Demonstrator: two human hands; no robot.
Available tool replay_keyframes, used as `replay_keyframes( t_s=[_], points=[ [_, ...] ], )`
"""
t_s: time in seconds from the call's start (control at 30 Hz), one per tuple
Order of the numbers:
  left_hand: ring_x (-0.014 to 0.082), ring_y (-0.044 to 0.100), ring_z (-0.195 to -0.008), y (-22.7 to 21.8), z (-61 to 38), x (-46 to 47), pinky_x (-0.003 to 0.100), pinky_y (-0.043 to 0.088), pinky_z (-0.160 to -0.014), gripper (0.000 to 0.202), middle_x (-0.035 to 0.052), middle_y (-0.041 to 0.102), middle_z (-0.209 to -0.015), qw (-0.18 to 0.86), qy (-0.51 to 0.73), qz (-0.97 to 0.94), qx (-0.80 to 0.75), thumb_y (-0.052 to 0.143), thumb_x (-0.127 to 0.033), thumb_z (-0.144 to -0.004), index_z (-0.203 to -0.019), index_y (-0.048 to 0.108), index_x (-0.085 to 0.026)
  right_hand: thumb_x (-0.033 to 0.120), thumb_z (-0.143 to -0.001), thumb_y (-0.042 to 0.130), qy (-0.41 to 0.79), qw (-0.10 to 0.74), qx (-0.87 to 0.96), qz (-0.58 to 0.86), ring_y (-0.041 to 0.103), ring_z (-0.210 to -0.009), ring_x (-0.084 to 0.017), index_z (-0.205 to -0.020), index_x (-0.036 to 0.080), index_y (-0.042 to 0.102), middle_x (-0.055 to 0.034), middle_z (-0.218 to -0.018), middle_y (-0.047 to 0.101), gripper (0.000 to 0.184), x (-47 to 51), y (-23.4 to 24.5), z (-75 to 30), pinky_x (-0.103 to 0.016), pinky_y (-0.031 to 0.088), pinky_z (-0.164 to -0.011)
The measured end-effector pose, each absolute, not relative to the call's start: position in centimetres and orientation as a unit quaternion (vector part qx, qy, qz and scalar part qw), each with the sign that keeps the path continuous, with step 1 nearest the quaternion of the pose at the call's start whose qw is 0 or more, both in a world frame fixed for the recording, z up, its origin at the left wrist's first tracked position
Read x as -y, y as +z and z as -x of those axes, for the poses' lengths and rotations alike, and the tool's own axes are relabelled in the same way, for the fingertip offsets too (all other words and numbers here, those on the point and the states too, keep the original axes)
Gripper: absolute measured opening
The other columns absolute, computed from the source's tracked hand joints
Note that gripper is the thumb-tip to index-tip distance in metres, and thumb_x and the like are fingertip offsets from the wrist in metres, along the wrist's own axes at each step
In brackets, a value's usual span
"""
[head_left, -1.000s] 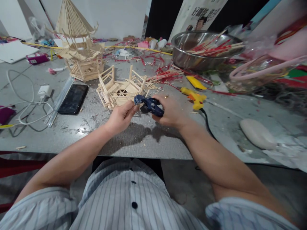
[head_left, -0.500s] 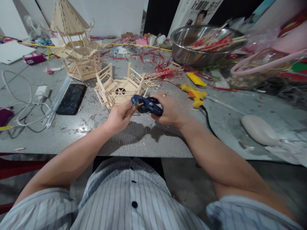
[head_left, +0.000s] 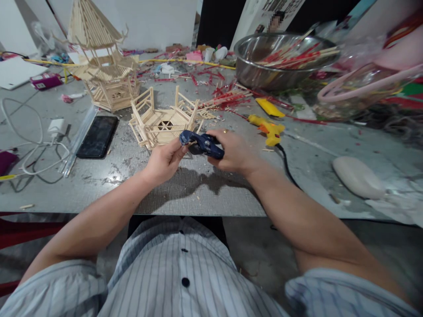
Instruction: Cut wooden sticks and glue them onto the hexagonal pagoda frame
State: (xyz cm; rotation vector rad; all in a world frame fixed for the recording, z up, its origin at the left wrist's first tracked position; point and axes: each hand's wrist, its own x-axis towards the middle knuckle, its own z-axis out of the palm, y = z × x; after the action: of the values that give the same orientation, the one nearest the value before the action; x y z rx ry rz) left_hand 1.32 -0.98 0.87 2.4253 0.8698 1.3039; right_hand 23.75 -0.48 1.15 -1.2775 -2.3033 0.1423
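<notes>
My right hand (head_left: 233, 152) is wrapped around a dark blue plier-like cutter (head_left: 205, 144), with its head pointing left. At that head, my left hand (head_left: 166, 162) is closed in a pinch; whatever lies between its fingers is too small or hidden to make out. Just behind both hands sits a low six-sided frame of thin wooden sticks (head_left: 161, 121), with upright posts and railings and a dark opening in its floor. Behind it to the left stands a tall stick pagoda model (head_left: 105, 66) with a pointed roof.
A yellow glue gun (head_left: 269, 129) lies to the right, its cord running to the table edge. Behind it is a steel basin (head_left: 264, 75) holding red-ended sticks. A black phone (head_left: 98, 137), white charger (head_left: 57, 126) and cable lie left. A grey stone-like object (head_left: 357, 176) rests right.
The view has shifted very slightly. Both hands and the blue cutter keep nearly the same place and pose.
</notes>
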Motion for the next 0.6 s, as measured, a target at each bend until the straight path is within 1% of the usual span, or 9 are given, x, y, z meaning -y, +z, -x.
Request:
replay_keyframes(
  t_s=[0.2,0.3,0.43,0.6],
  points=[
    [0.0087,0.043,-0.052,0.99,-1.37,1.06,0.02,0.037,-0.05,0.035,-0.0022,0.046,-0.059,0.132,0.435,-0.835,-0.312,0.035,-0.039,-0.098,-0.078,0.054,-0.018,0.025,-0.065,0.064,0.048,0.224,0.84,0.492,0.063,-0.101,-0.031,-0.115,0.025,0.054,-0.0074,-0.11,0.068,0.051,0.7,1.31,-23.66,-0.042,0.049,-0.085],
    [0.0088,0.041,-0.05,1.05,-1.42,1.17,0.021,0.035,-0.049,0.038,-0.0026,0.044,-0.057,0.137,0.435,-0.83,-0.32,0.034,-0.043,-0.099,-0.077,0.052,-0.019,0.025,-0.066,0.063,0.048,0.217,0.839,0.497,0.064,-0.1,-0.03,-0.113,0.022,0.055,-0.009,-0.11,0.068,0.048,0.79,1.3,-23.48,-0.04,0.049,-0.084],
    [0.0084,0.04,-0.049,0.99,-1.43,1.13,0.021,0.034,-0.048,0.036,-0.0035,0.042,-0.056,0.142,0.448,-0.827,-0.31,0.035,-0.043,-0.099,-0.077,0.051,-0.018,0.028,-0.067,0.06,0.038,0.211,0.839,0.501,0.065,-0.098,-0.03,-0.112,0.019,0.056,-0.0114,-0.11,0.069,0.046,0.85,1.19,-23.22,-0.04,0.049,-0.082],
    [0.0072,0.038,-0.048,0.7,-1.43,0.78,0.019,0.031,-0.047,0.037,-0.0041,0.042,-0.056,0.127,0.463,-0.828,-0.29,0.035,-0.043,-0.1,-0.079,0.052,-0.017,0.027,-0.066,0.059,0.007,0.214,0.833,0.509,0.065,-0.097,-0.031,-0.115,0.017,0.056,-0.0128,-0.108,0.069,0.05,0.76,1.09,-23.09,-0.041,0.049,-0.079]
  ],
)
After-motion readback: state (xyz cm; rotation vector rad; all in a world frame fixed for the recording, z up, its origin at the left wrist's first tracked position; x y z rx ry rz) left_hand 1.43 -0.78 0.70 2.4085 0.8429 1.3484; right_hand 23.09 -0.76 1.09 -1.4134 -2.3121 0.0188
